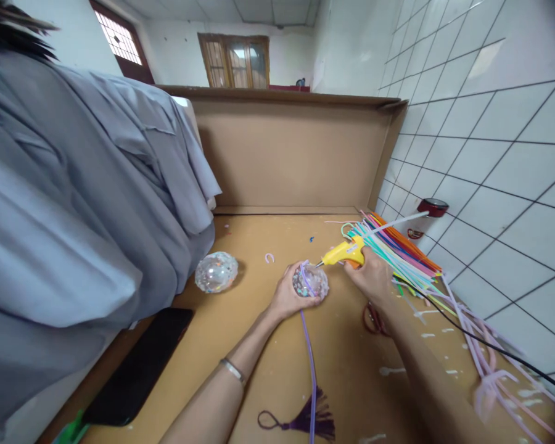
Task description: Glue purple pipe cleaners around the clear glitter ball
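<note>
Near the middle of the table, my left hand (289, 293) is wrapped round a clear, glittery ball (318, 282). A purple pipe cleaner (308, 351) lies across the ball's left side and trails down toward me. My right hand (372, 274) grips a yellow hot glue gun (345, 251), a glue stick jutting from its back. The gun's nozzle points left, at the ball's upper edge; whether it touches cannot be made out. Below, a dark purple tassel (308, 419) with a loop lies partly under the pipe cleaner. A second clear ball (216, 272) rests to the left.
Bundled coloured pipe cleaners (398, 250) lie at right, beside the tiled wall (481, 160). Red-handled scissors (374, 320) sit under my right forearm. A black phone (141, 367) lies at left, near grey cloth (97, 185). A cardboard panel (296, 154) stands behind; a black cord (481, 339) runs right.
</note>
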`<state>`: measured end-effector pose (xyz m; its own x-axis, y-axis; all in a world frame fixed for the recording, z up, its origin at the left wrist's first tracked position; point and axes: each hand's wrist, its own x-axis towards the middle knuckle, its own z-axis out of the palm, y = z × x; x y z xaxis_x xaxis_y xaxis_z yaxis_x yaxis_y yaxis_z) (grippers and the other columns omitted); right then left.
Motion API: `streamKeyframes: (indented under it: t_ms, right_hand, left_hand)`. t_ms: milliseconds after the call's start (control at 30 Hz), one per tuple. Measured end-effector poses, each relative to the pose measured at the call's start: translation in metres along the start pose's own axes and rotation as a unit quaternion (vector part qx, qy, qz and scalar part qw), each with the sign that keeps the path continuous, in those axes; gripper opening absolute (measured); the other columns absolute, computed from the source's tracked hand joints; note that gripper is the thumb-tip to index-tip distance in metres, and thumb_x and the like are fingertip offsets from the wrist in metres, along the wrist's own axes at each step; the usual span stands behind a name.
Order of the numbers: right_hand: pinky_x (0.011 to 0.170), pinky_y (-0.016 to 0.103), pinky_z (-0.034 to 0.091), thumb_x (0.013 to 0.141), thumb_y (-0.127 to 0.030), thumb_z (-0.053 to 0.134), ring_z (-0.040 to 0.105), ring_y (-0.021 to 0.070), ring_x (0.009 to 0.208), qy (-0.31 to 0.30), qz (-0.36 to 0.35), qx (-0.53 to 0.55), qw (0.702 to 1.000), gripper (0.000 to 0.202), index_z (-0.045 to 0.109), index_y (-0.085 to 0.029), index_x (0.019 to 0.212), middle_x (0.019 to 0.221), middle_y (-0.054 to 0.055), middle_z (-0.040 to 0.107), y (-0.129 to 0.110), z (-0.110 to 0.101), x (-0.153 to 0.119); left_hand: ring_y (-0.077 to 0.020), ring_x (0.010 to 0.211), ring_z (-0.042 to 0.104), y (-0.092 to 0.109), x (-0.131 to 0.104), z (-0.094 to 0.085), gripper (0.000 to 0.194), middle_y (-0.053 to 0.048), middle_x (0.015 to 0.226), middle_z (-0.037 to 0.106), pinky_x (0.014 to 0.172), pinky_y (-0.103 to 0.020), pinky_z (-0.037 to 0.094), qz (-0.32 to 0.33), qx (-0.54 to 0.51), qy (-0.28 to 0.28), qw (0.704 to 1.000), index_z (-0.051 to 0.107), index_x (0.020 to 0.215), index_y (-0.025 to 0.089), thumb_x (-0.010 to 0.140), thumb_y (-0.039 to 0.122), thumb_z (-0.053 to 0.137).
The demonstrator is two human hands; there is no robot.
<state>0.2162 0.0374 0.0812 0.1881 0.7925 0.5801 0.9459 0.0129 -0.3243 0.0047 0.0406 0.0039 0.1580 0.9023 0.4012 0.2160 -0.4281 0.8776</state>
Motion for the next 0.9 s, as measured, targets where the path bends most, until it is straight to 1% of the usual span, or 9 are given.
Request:
streamKeyframes:
  t_ms: [67, 133, 300, 433, 567, 667, 767, 900]
  right_hand:
    - [0.059, 0.028, 0.028, 0.073, -0.042, 0.054, 0.057, 0.0221, 0.067, 0.004, -0.032, -0.010, 0.999, 0.028, 0.060, -0.018, 0.086, 0.074, 0.008, 0.066, 0.000, -0.004, -0.003]
    - [0.059, 0.028, 0.027, 0.074, -0.041, 0.053, 0.057, 0.0221, 0.068, 0.003, -0.047, -0.018, 0.999, 0.025, 0.058, -0.018, 0.083, 0.074, 0.008, 0.066, -0.001, -0.007, -0.006]
    - [0.058, 0.028, 0.025, 0.074, -0.039, 0.054, 0.057, 0.0216, 0.067, -0.029, -0.041, -0.031, 0.998, 0.022, 0.057, -0.018, 0.083, 0.073, 0.007, 0.065, -0.006, -0.012, -0.008]
    - [0.058, 0.028, 0.024, 0.075, -0.038, 0.055, 0.055, 0.0205, 0.064, -0.036, -0.045, -0.043, 0.997, 0.021, 0.056, -0.018, 0.082, 0.071, 0.006, 0.064, -0.009, -0.014, -0.009]
    - [0.057, 0.027, 0.023, 0.076, -0.038, 0.055, 0.054, 0.0197, 0.064, -0.034, -0.053, -0.048, 0.997, 0.020, 0.055, -0.019, 0.081, 0.072, 0.006, 0.064, -0.011, -0.011, -0.012]
    - [0.057, 0.027, 0.022, 0.077, -0.038, 0.056, 0.053, 0.0194, 0.063, -0.032, -0.043, -0.054, 0.997, 0.022, 0.057, -0.018, 0.085, 0.071, 0.006, 0.063, -0.010, -0.007, -0.013]
    - [0.056, 0.027, 0.021, 0.078, -0.038, 0.056, 0.053, 0.0194, 0.063, -0.018, -0.049, -0.054, 0.997, 0.023, 0.058, -0.017, 0.088, 0.071, 0.005, 0.062, -0.008, -0.003, -0.014]
    - [0.057, 0.027, 0.021, 0.079, -0.038, 0.055, 0.052, 0.0192, 0.062, -0.007, -0.056, -0.055, 0.997, 0.023, 0.058, -0.017, 0.088, 0.071, 0.006, 0.063, -0.007, 0.001, -0.015]
  left_hand:
    - [-0.0334, 0.121, 0.057, 0.000, 0.000, 0.000, 0.094, -0.009, 0.129, 0.059, 0.107, -0.056, 0.044, 0.005, 0.001, 0.002, 1.000, 0.050, 0.130, 0.028, 0.046, 0.032, 0.091]
    - [-0.0334, 0.120, 0.058, 0.000, -0.001, 0.001, 0.093, -0.009, 0.128, 0.059, 0.106, -0.056, 0.044, 0.011, 0.004, 0.001, 1.000, 0.050, 0.128, 0.029, 0.045, 0.031, 0.091]
    - [-0.0313, 0.120, 0.057, 0.003, -0.002, 0.001, 0.091, -0.010, 0.128, 0.057, 0.107, -0.052, 0.044, 0.026, 0.007, -0.022, 0.999, 0.049, 0.127, 0.025, 0.047, 0.032, 0.091]
    - [-0.0300, 0.120, 0.056, 0.004, -0.001, 0.001, 0.092, -0.009, 0.127, 0.057, 0.108, -0.051, 0.043, 0.034, 0.016, -0.025, 0.999, 0.048, 0.129, 0.022, 0.048, 0.031, 0.090]
    - [-0.0305, 0.119, 0.057, 0.005, -0.001, 0.001, 0.091, -0.009, 0.127, 0.057, 0.106, -0.052, 0.044, 0.041, 0.018, -0.023, 0.999, 0.049, 0.128, 0.023, 0.048, 0.029, 0.090]
    - [-0.0302, 0.118, 0.058, 0.006, -0.001, 0.000, 0.089, -0.009, 0.126, 0.058, 0.105, -0.051, 0.046, 0.043, 0.019, -0.025, 0.999, 0.049, 0.128, 0.023, 0.048, 0.029, 0.089]
    - [-0.0297, 0.118, 0.058, 0.007, -0.001, 0.001, 0.089, -0.009, 0.125, 0.058, 0.105, -0.050, 0.046, 0.047, 0.024, -0.026, 0.998, 0.049, 0.127, 0.024, 0.048, 0.029, 0.089]
    - [-0.0289, 0.117, 0.058, 0.005, -0.001, 0.001, 0.088, -0.009, 0.125, 0.057, 0.104, -0.048, 0.047, 0.051, 0.028, -0.025, 0.998, 0.049, 0.127, 0.025, 0.049, 0.031, 0.089]
